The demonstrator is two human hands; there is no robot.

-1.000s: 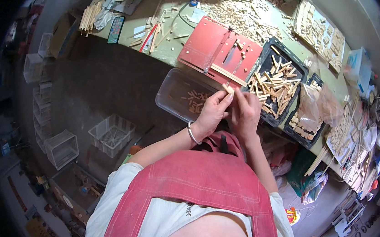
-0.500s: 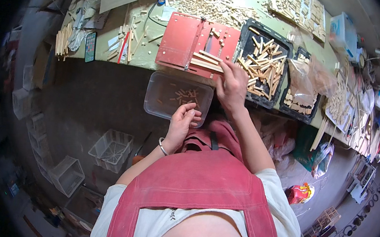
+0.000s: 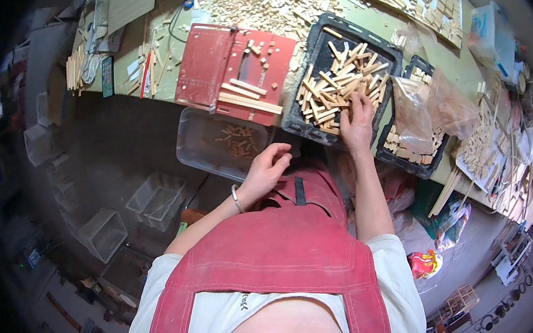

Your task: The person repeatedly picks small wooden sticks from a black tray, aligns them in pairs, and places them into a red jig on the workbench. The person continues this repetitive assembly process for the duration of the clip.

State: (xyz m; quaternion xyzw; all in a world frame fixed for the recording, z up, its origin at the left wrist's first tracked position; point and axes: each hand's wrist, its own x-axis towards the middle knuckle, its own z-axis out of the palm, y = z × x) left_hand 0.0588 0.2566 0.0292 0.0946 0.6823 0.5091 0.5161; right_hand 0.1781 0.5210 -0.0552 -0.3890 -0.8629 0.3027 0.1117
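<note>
My right hand (image 3: 359,125) reaches over the near right part of a black tray (image 3: 311,132) heaped with short wooden sticks (image 3: 326,92). Its fingertips touch the pile, thumb apart from the fingers. Over my lap, my left hand (image 3: 266,173) is loosely closed, its fingers curled toward the thumb; whatever may be inside is hidden. Left of the tray lies a red board (image 3: 202,64) with a slot, small wooden offcuts (image 3: 255,48) and a few longer wooden strips (image 3: 250,103) on it. Below the table edge sits a clear plastic box (image 3: 185,149) holding small wooden pieces (image 3: 238,139).
A second black tray (image 3: 411,166) with wooden pieces and a plastic bag (image 3: 455,111) stands to the right. Offcuts (image 3: 256,2) cover the table's back. A phone (image 3: 107,77) and a red stick-like thing (image 3: 145,74) lie at left. White crates (image 3: 104,236) stand on the floor.
My right hand has left the strips on the red board and moved right to the stick pile. My left hand has come away from over the clear box. The whole view has shifted.
</note>
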